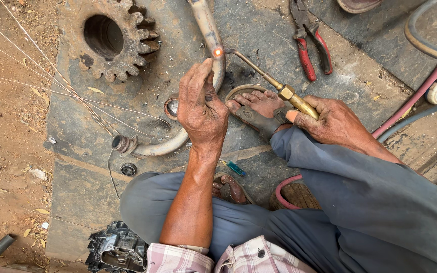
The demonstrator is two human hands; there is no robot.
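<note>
The left hand (201, 108) rests on the bent metal pipe (209, 35), its grip closed loosely, possibly pinching something too thin to tell. The right hand (332, 121) grips the brass torch (279, 90) firmly; its tip glows orange against the scorched pipe. Beyond lie red pliers (310, 43), a rusty gear (115, 38), and open ground between them

Your brass torch (279, 91) slants across the frame's centre, its bent tip meeting the curved rusty pipe (209, 35) at a glowing orange spot (218, 51).
</note>
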